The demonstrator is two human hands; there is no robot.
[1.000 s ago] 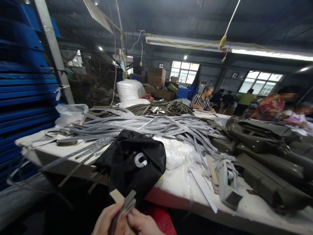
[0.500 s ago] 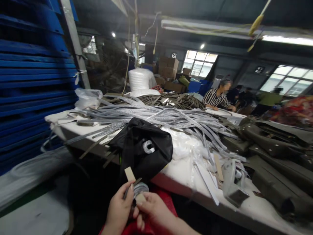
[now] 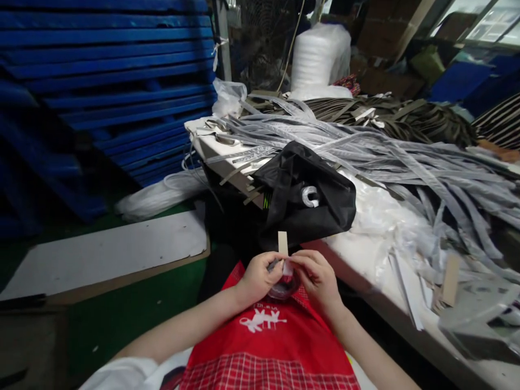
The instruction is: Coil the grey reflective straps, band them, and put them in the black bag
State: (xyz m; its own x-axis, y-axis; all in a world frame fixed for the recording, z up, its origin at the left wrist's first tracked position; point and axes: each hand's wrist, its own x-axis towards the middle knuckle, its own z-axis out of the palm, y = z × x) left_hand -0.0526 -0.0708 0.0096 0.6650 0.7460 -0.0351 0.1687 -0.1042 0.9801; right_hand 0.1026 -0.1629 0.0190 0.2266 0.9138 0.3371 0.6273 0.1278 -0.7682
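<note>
Beige strip point(image 3: 283, 242) sits pinched by left hand point(image 3: 260, 279) and right hand point(image 3: 320, 279); red apron point(image 3: 280, 346) bears illegible lettering point(image 3: 265, 307).

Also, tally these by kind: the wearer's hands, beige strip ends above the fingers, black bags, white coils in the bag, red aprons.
Left hand and right hand: 2
Beige strip end: 1
Black bag: 1
White coil: 1
Red apron: 1
Total: 6

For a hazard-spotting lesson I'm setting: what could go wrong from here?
The bag appears to overhang the edge of the table, so it might slide off. The left hand and right hand meet at the pale strip with their fingertips; a loose grip could let it drop.
</note>
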